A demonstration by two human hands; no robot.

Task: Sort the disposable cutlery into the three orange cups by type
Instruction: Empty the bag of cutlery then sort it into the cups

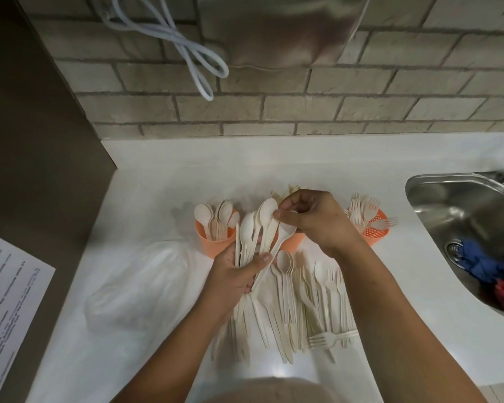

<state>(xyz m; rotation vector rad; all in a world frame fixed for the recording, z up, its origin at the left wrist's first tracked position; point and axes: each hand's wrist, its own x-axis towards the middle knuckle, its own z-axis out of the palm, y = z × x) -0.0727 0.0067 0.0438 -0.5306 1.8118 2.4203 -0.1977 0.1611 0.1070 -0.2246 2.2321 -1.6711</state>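
Note:
My left hand (235,274) grips a bunch of cream spoons (255,228) by their handles, bowls pointing up. My right hand (309,218) pinches the bowl of one spoon at the top of that bunch. Three orange cups stand in a row behind. The left cup (213,242) holds spoons. My hands mostly hide the middle cup (293,241), so its contents do not show. Forks fill the right cup (374,232). A loose pile of cutlery (297,303) with spoons, forks and knives lies on the white counter (146,205) below my hands.
A clear plastic bag (140,286) lies left of the pile. A printed sheet (6,301) sits at the far left. At the right is a steel sink (463,216) holding blue and red cloths (489,274). A brick wall runs behind the counter.

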